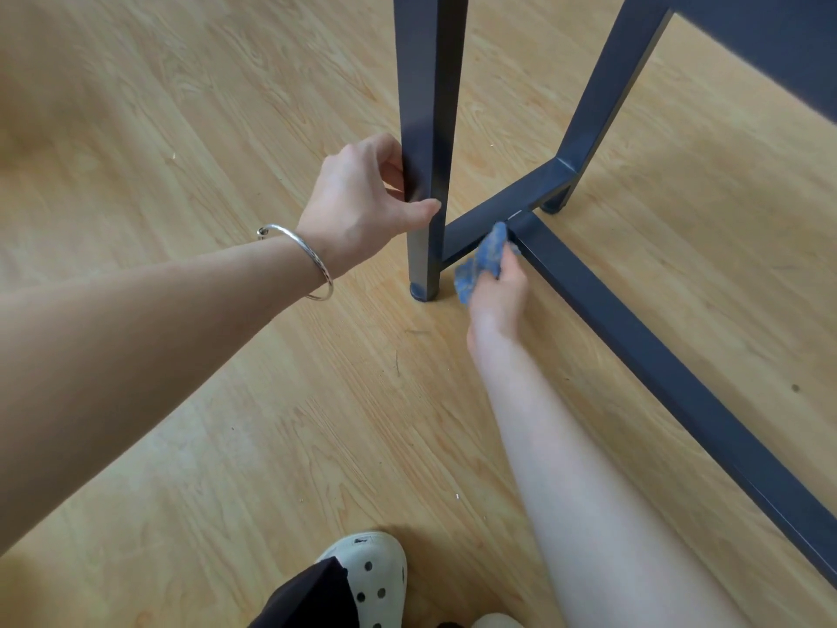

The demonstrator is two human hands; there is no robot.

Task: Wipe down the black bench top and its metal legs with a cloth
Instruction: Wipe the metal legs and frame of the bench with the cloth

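6 o'clock, nearest: white clog (369, 577) on the wood floor (226, 514). The view looks down at the bench frame near floor level.

Centre, a touch toward 4 o'clock: right hand (498, 301) grasps the blue cloth (482, 260) with fingers bunched round it. The cloth is pressed into the joint where the short crossbar (493, 210) meets the long floor rail (656, 364).

10 o'clock of that: left hand (358, 201) is wrapped on the near leg (428, 106), thumb across the front face and fingers curled behind. It looks like a bracing grip, no cloth in it. Bracelet (324, 269) on that wrist.

1 o'clock, farther: far leg (607, 92). 2 o'clock corner: dark panel (770, 47), probably the bench top's underside, can't confirm.

Step in hand, my read: frame wipe, low members, at the rail joint. Whether the top is done can't be told from here.

Next move likely calls for:
- dragging the cloth along the floor rail toward 4 o'clock, covering the top and side faces
- re-folding the wad so it lies flat rather than balled
- wiping the near leg, which needs the left hand shifted off it
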